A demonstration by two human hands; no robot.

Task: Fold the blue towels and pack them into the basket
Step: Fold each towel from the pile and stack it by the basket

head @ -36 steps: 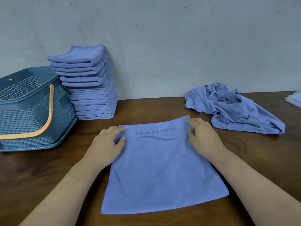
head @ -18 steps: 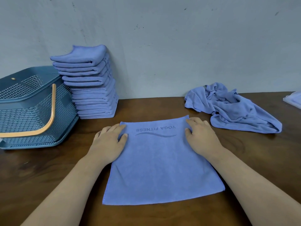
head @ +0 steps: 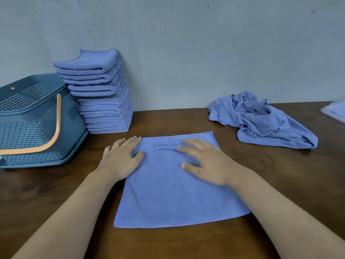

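Note:
A blue towel (head: pixel 175 199) with grey lettering lies flat on the brown table in front of me. My left hand (head: pixel 121 159) rests flat on its far left corner, fingers spread. My right hand (head: pixel 207 163) lies flat on the towel's upper middle, covering part of the lettering; it is blurred. Neither hand grips anything. A tall stack of folded blue towels (head: pixel 100 94) stands against the wall at the left. Beside it sits the blue perforated basket (head: pixel 37 128) with an orange handle (head: pixel 56 124).
A crumpled heap of blue towels (head: pixel 265 120) lies at the back right of the table. A flat pale object (head: pixel 336 111) shows at the far right edge. The grey wall (head: pixel 186 53) runs right behind the table.
My right hand has slid left from the towel's far right corner onto its upper middle. My left hand has stayed at the left corner. The view has shifted slightly.

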